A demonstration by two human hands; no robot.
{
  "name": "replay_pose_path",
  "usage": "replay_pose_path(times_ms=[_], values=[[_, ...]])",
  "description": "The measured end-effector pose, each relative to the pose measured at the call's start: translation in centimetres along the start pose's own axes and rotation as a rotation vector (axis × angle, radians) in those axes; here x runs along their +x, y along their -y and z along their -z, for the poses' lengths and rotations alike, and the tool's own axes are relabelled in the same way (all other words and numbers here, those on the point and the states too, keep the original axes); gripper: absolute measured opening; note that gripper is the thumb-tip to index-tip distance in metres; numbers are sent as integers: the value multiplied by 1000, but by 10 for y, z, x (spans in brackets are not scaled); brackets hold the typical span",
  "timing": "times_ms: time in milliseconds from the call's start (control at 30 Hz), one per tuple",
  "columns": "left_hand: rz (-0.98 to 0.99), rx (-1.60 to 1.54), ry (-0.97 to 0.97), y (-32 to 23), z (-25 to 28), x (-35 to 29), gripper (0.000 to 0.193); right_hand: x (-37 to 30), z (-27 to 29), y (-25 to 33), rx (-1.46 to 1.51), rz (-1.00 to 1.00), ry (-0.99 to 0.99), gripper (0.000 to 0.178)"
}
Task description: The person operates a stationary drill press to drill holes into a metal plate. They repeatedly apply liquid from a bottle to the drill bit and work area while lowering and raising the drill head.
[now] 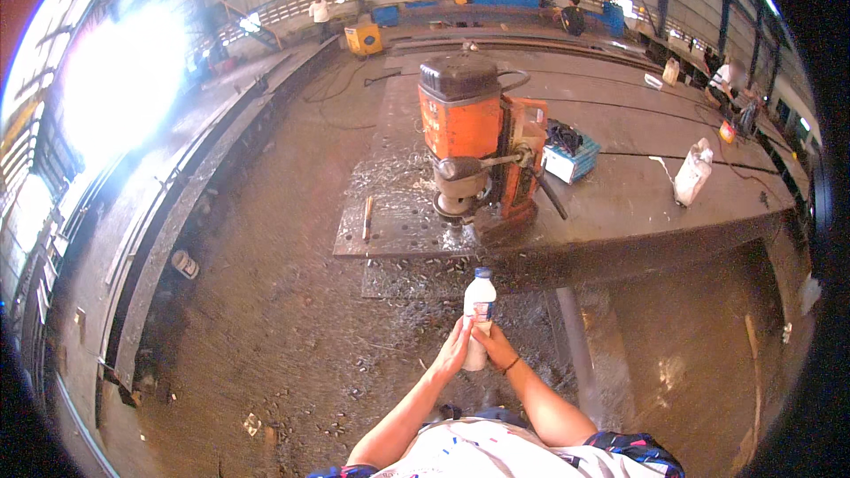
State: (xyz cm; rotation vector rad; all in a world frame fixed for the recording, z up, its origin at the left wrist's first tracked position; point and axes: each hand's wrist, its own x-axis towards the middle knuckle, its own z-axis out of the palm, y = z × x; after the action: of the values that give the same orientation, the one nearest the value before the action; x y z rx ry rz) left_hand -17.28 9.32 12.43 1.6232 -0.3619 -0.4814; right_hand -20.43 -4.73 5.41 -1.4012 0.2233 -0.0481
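A white plastic bottle (480,296) with a blue cap stands upright between my palms, in front of my body. My left hand (452,347) presses against its left side, and my right hand (497,345) closes round its right side. The bottle's lower end shows below the hands. Just beyond it, an orange magnetic drill (469,128) with a black top and a lever handle sits on a large steel plate (602,212). Metal shavings lie around the drill's base.
A blue-and-white box (571,159) with something black on it stands beside the drill. A whitish jug (693,173) is further right on the plate. A thin stick (367,219) lies near its left edge. Steel beams (199,204) run along the left. Several people are in the background.
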Motion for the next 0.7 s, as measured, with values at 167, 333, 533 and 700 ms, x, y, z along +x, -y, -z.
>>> replay_pose_path(times_ms=[167,333,533,700], values=[[-362,715,-198,-62,23,31,37,6,16,52,164,5,112,45],[-829,621,-635,-251,46,58,34,7,36,51,57,-75,151,44],[-659,1048,-411,-362,37,107,38,20,47,20,-132,-297,127,34],[-259,1390,-269,-349,41,149,49,30,74,-14,-358,-350,181,29]])
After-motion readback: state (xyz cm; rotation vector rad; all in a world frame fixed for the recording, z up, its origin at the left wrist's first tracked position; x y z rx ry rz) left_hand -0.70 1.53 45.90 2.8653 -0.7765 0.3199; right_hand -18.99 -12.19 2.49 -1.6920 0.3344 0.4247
